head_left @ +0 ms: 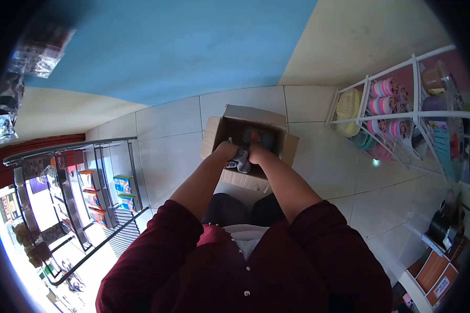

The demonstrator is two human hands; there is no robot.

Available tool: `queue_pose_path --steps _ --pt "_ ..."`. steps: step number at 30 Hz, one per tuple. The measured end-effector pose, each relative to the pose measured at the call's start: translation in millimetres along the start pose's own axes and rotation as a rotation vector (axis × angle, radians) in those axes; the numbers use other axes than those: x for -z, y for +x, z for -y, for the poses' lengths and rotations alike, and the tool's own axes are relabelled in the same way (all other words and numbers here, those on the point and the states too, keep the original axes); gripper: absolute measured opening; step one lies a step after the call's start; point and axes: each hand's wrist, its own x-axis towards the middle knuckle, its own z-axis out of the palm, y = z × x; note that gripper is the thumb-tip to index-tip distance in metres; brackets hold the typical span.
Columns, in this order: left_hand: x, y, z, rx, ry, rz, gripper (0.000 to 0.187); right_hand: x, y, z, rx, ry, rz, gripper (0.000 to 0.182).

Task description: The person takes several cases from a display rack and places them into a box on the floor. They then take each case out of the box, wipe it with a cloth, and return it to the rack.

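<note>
An open cardboard box point(245, 180) stands on the floor in front of my knees, its flaps folded outward. My left hand point(226, 151) is at the box's left side, fingers curled against a crumpled grey-and-white bundle point(241, 163) that looks like cloth. My right hand point(257, 152) reaches into the box, to the right of the bundle. Its fingers are bent downward and partly hidden, and what they grip cannot be made out. Just beyond it, inside the box, lies a dark item point(266, 137) with a reddish patch near it.
A dark metal rack point(73, 141) with hanging snack packets point(91, 198) stands at left. On the right is a white shelf frame point(415, 88) holding pink-and-white rolls point(384, 96) and plastic baskets point(348, 104). A blue and cream wall point(193, 47) rises behind the box.
</note>
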Motion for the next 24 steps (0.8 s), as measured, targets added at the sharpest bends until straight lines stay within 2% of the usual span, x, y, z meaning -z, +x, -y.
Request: queue_pose_path --steps 1,2,3,4,5,7,8,10,11,13,14,16,17,19,20,22,24 --pt "-1 -7 -6 -0.001 0.009 -0.005 0.034 1 0 -1 -0.011 -0.076 0.065 0.045" --pt "-6 -17 -9 0.064 -0.109 -0.019 0.03 -3 -4 -4 -0.004 -0.066 0.069 0.045" --pt "-8 -21 -9 0.127 -0.23 -0.036 0.026 -9 -7 -11 0.0 -0.003 0.002 0.042" --pt "-10 -5 3 0.128 -0.224 -0.047 0.026 -12 -6 -15 0.004 0.059 -0.069 0.04" --pt "-16 25 27 -0.024 0.061 -0.066 0.025 -15 -4 -13 0.012 0.067 -0.065 0.04" --pt "-16 34 41 -0.016 0.096 -0.066 0.029 -29 0 -12 -0.113 0.282 -0.299 0.035" --pt "-16 39 47 -0.013 0.113 -0.066 0.032 -34 3 -14 -0.111 0.287 -0.287 0.035" --pt "-20 61 70 0.01 0.089 0.009 0.032 -47 19 -29 0.007 -0.055 -0.234 0.036" --pt "-23 73 82 0.021 0.076 0.034 0.032 -54 25 -36 0.009 -0.063 -0.218 0.036" --pt "-31 87 101 0.115 0.07 0.181 0.031 -67 33 -46 0.009 0.318 -0.254 0.036" --pt "-33 85 105 0.147 0.064 0.231 0.03 -76 37 -49 0.009 0.307 -0.241 0.036" --pt "-32 45 93 0.224 -0.017 0.05 0.028 -95 43 -57 0.035 -0.036 -0.401 0.036" --pt "-35 44 95 0.231 -0.028 0.057 0.028 -89 36 -53 0.035 -0.045 -0.389 0.036" --pt "-41 40 98 0.234 0.06 0.185 0.035 -72 18 -40 0.105 -0.402 -0.05 0.036" --pt "-45 35 98 0.235 0.086 0.23 0.038 -70 14 -38 0.103 -0.408 -0.039 0.036" --pt "-49 6 81 0.102 0.078 0.092 0.042 -69 14 -41 -0.019 -0.089 0.131 0.037" --pt "-51 -17 65 -0.037 0.076 -0.05 0.046 -72 9 -41 -0.012 0.019 0.058 0.037"
